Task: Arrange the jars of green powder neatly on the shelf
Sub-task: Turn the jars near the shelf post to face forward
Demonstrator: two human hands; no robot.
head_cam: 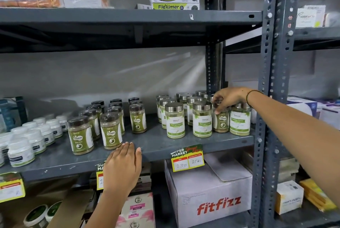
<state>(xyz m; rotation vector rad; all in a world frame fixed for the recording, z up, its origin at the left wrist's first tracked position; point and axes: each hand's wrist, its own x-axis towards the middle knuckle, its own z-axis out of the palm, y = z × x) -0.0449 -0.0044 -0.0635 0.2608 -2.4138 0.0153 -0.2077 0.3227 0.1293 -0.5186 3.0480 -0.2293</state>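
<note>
Sorting is looking partly done in the head view. On the shelf (156,145), the dark-lidded jars (110,130) of green powder are standing in three rows: I am counting about four in the left row, four in the middle and three in the right, though the rear ones are overlapping. The steel-lidded jars (175,120) are sitting grouped to the right, roughly ten, those at the back too crowded to count surely. One stray dark-lidded jar (220,120) is standing among them, and the right hand (228,99) is reaching over it, fingers (218,110) closing around its top. The left hand (123,165) is resting at the shelf edge, fingers together and flat, holding nothing. I am judging that moving this stray across is what remains.
</note>
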